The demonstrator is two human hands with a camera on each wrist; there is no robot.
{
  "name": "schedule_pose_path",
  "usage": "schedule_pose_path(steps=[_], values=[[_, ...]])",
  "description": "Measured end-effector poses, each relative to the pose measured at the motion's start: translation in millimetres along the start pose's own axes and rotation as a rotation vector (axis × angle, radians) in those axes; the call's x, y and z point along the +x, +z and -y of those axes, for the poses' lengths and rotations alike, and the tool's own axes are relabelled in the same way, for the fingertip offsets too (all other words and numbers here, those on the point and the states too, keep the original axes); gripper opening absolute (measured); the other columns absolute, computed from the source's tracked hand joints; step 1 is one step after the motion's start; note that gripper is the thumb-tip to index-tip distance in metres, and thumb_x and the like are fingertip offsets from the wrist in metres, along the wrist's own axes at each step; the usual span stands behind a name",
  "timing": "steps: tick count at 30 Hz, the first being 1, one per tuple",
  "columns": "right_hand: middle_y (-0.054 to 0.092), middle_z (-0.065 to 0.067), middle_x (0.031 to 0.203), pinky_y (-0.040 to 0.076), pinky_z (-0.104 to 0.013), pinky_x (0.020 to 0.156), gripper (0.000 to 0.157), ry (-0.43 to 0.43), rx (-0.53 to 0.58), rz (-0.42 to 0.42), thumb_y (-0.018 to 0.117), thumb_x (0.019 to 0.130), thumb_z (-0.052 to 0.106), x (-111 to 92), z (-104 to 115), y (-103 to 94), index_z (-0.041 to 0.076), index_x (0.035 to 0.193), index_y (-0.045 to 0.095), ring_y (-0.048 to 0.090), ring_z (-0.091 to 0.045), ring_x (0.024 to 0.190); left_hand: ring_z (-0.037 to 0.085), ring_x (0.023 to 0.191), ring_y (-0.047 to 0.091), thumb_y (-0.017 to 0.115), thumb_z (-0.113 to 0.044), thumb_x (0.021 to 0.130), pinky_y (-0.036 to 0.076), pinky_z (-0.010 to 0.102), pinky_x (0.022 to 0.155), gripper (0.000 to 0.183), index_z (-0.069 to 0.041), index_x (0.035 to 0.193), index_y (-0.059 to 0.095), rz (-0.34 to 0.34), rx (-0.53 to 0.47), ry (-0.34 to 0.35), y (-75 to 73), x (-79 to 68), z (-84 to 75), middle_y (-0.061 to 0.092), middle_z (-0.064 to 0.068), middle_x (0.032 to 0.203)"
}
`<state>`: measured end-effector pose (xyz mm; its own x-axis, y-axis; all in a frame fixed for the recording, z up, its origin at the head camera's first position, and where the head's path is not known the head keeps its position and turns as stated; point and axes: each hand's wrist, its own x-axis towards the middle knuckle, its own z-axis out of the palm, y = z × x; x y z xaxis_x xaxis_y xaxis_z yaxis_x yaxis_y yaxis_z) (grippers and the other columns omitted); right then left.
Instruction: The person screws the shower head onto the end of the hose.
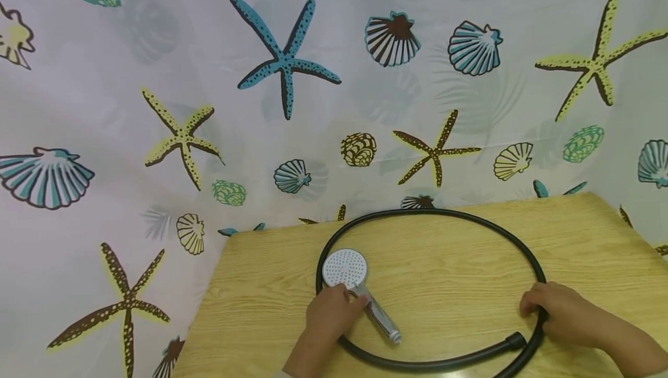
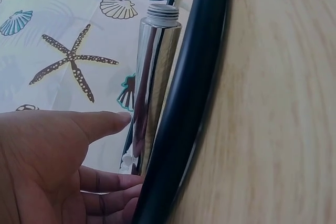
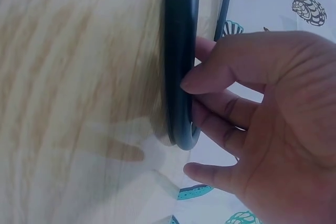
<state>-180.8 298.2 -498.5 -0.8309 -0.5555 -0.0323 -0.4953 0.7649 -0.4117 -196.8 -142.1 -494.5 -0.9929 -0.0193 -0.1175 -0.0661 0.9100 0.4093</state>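
One shower head (image 1: 344, 268) is lying on the desk (image 1: 443, 285) with its nozzles facing up, and a black hose (image 1: 433, 211) is looping around it. The two hands are working apart. Left hand (image 1: 335, 311) is touching the shower head around its neck, the thumb resting against the chrome handle (image 1: 382, 321); the hose is hiding some fingers in the left wrist view, so I cannot tell whether they are closing firmly. Right hand (image 1: 571, 314), well to the right of the shower head, is pinching the hose between thumb and fingers. The hose's collared end (image 1: 515, 341) is lying to the right of the shower head and nearer the person.

The step in hand seems to be taking hold of both pieces. Smooth chrome is probably offering little friction, so wrapping the fingers fully beneath the neck should help, without catching the hose too. Gripping nearer the collar would likely be giving better control of a springy hose. The threaded tip (image 2: 164, 13) is best being spared knocks.
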Motion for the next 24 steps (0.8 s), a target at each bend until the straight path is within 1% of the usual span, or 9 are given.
schedule_pose_path(steps=[5,9,10,12,15,17,20,24], values=[[0.055,0.017,0.088,0.045,-0.024,0.065,0.026,-0.023,-0.012,-0.027,0.069,0.085,0.007,-2,3,1.7,0.032,0.087,0.064,0.048,0.0,0.078,0.016,0.055,0.05,0.062,-0.06,0.085,0.038,0.029,0.044,0.057,-0.003,0.09,0.069,0.014,0.032,0.006,0.1,-1.3,-2.5,0.061,0.001,0.069],[0.052,0.018,0.086,0.043,-0.023,0.063,0.029,-0.024,-0.017,-0.037,0.066,0.087,0.006,-4,6,3.6,0.035,0.083,0.061,0.044,0.001,0.076,0.017,0.055,0.049,0.06,-0.063,0.085,0.037,0.03,0.044,0.059,-0.004,0.087,0.069,0.019,0.056,-0.007,1.8,0.1,-3.9,0.058,0.002,0.066],[0.051,0.018,0.085,0.042,-0.023,0.063,0.031,-0.03,-0.02,-0.042,0.066,0.087,0.005,-5,7,4.2,0.035,0.082,0.061,0.043,0.002,0.076,0.017,0.056,0.049,0.059,-0.064,0.084,0.037,0.03,0.044,0.06,-0.005,0.087,0.069,0.019,0.063,-0.011,2.4,0.4,-4.3,0.058,0.002,0.067],[0.049,0.018,0.084,0.042,-0.022,0.063,0.039,-0.036,-0.023,-0.054,0.065,0.082,-0.002,-7,7,5.5,0.036,0.08,0.059,0.042,0.002,0.076,0.018,0.057,0.05,0.057,-0.066,0.084,0.038,0.031,0.045,0.061,-0.006,0.086,0.069,0.023,0.073,-0.02,3.6,1.2,-5.0,0.058,0.002,0.067],[0.048,0.018,0.084,0.041,-0.021,0.062,0.05,-0.066,-0.043,-0.083,0.063,0.071,-0.013,-8,8,7.5,0.037,0.078,0.057,0.04,0.002,0.076,0.018,0.058,0.051,0.057,-0.068,0.083,0.038,0.031,0.046,0.063,-0.007,0.087,0.07,0.029,0.078,-0.037,4.7,1.5,-5.9,0.059,0.002,0.068],[0.047,0.019,0.084,0.04,-0.021,0.063,0.055,-0.077,-0.051,-0.094,0.06,0.064,-0.016,-8,7,8.7,0.037,0.078,0.057,0.04,0.002,0.077,0.019,0.058,0.051,0.057,-0.068,0.083,0.039,0.031,0.046,0.062,-0.007,0.087,0.07,0.034,0.077,-0.043,5.0,1.5,-6.6,0.059,0.002,0.067],[0.046,0.019,0.085,0.038,-0.021,0.063,0.056,-0.085,-0.057,-0.092,0.059,0.062,-0.017,-8,7,9.7,0.037,0.079,0.056,0.039,0.002,0.078,0.018,0.057,0.051,0.059,-0.066,0.083,0.038,0.031,0.046,0.06,-0.006,0.086,0.068,0.035,0.069,-0.042,4.8,1.1,-7.5,0.058,0.002,0.067],[0.046,0.019,0.085,0.039,-0.021,0.063,0.056,-0.104,-0.047,-0.099,0.058,0.062,-0.016,-8,6,10.3,0.037,0.079,0.055,0.039,0.001,0.079,0.016,0.051,0.048,0.062,-0.057,0.084,0.036,0.028,0.042,0.05,-0.009,0.072,0.063,0.031,0.033,-0.023,4.5,0.4,-8.2,0.054,0.002,0.059]])
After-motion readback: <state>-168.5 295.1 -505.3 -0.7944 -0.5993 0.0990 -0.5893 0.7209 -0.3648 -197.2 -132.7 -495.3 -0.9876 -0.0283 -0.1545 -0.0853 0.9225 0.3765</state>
